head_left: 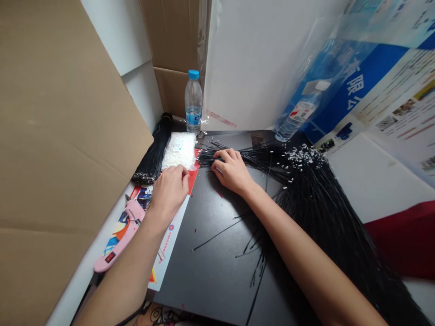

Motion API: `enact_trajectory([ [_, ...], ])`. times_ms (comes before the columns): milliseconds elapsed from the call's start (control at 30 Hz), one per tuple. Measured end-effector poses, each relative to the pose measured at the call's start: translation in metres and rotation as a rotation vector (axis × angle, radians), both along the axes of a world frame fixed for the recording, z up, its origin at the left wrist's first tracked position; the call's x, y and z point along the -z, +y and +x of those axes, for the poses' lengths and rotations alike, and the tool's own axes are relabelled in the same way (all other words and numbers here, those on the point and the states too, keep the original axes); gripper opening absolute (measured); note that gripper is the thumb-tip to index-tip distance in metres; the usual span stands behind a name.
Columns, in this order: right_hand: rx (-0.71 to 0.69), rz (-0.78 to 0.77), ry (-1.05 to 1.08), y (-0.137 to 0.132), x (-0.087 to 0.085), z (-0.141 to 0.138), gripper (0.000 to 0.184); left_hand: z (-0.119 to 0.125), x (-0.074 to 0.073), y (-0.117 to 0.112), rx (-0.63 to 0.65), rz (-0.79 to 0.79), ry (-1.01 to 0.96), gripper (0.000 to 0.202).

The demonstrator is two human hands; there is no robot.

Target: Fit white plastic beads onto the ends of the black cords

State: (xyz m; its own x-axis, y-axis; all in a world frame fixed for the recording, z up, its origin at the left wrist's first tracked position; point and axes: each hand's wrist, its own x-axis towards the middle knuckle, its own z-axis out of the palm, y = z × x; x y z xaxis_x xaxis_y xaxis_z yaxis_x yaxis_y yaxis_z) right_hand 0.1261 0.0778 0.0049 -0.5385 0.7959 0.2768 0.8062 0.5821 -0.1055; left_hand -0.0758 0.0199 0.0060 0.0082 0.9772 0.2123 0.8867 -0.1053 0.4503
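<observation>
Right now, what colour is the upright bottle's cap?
The cap is blue, clearest in the head view.

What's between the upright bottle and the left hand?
A bag of white bits lies between bottle and left hand, in the head view.

L hand (170, 188) curled — R hand (233, 171) palm down.

The left hand (169, 188) hides the tips of its fingers. The black wires (333, 217) run off the bottom edge. A plastic sheet (326, 54) blurs the lying bottle (295, 118).
</observation>
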Motion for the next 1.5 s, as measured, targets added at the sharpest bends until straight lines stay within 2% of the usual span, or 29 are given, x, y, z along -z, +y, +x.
enact_trajectory([
  [167,-0.026,-0.021,0.053,-0.002,0.001,-0.001,0.019,0.005,-0.004,-0.001,0.159,0.076,-0.29,0.013],
  [333,-0.029,-0.065,0.044,0.0,0.011,-0.003,0.016,0.01,0.0,-0.002,0.206,0.119,-0.297,0.011],
  [533,-0.039,0.056,0.048,-0.001,0.021,-0.009,0.018,0.017,0.002,-0.004,0.232,0.101,-0.376,0.009],
  [600,-0.042,0.083,0.154,-0.001,0.018,-0.009,0.018,0.02,0.001,-0.005,0.209,0.057,-0.475,0.008],
  [700,-0.053,0.104,0.54,-0.007,0.001,-0.008,0.016,0.024,0.001,-0.005,0.176,-0.047,-0.757,0.01],
  [767,-0.077,0.084,0.842,-0.018,-0.019,-0.006,0.015,0.027,0.002,-0.005,0.173,-0.155,-0.993,0.015],
  [833,-0.109,0.077,1.037,-0.035,-0.042,-0.004,0.015,0.029,0.003,-0.006,0.178,-0.266,-1.189,0.025],
  [900,-0.14,0.1,1.034,-0.055,-0.06,-0.001,0.013,0.031,0.004,-0.006,0.184,-0.348,-1.313,0.032],
  [967,-0.161,0.097,0.886,-0.072,-0.066,0.005,0.009,0.032,0.003,-0.007,0.182,-0.4,-1.385,0.033],
  [1067,-0.129,0.001,0.696,-0.088,-0.046,0.014,0.008,0.036,0.003,-0.007,0.167,-0.462,-1.44,0.032],
  [1167,-0.023,-0.168,0.747,-0.093,-0.012,0.019,0.008,0.038,0.004,-0.008,0.165,-0.513,-1.444,0.029],
  [1233,0.058,-0.241,0.808,-0.093,0.003,0.019,0.01,0.04,0.005,-0.008,0.172,-0.53,-1.438,0.026],
  [1333,0.136,-0.275,0.871,-0.093,0.012,0.016,0.015,0.041,0.006,-0.008,0.175,-0.54,-1.421,0.025],
  [1500,0.157,-0.323,0.889,-0.092,0.014,0.013,0.017,0.041,0.006,-0.009,0.201,-0.58,-1.386,0.026],
])
